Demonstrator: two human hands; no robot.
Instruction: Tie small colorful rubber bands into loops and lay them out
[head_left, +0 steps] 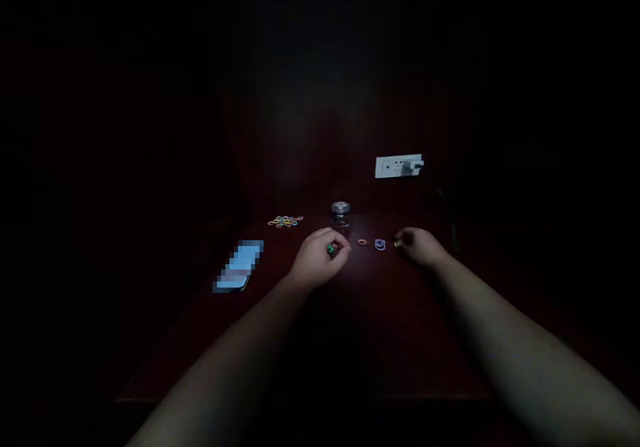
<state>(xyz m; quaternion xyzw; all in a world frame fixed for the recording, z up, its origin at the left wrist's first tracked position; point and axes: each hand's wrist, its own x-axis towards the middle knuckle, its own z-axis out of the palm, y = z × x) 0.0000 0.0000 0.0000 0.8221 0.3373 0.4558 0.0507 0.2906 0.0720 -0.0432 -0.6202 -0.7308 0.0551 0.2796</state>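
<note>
My left hand [320, 259] is closed in a pinch, with green hair ties [331, 249] showing inside the curled fingers. To the right, my right hand [424, 245] has its fingertips together on a pale yellow hair tie [397, 243] at the tabletop. Between the two hands lie a pinkish-orange hair tie [363, 242] and a small cluster of purple hair ties [380, 245]. A clear lidded jar [341, 215] stands just behind my left hand, its lower part partly hidden.
Mixed coloured hair ties [285, 221] lie spread out at the back left of the dark red table [360, 340]. A phone [239, 267] with a lit, pixelated screen rests at the left. A white wall socket [399, 166] holds a plug. The surroundings are very dark.
</note>
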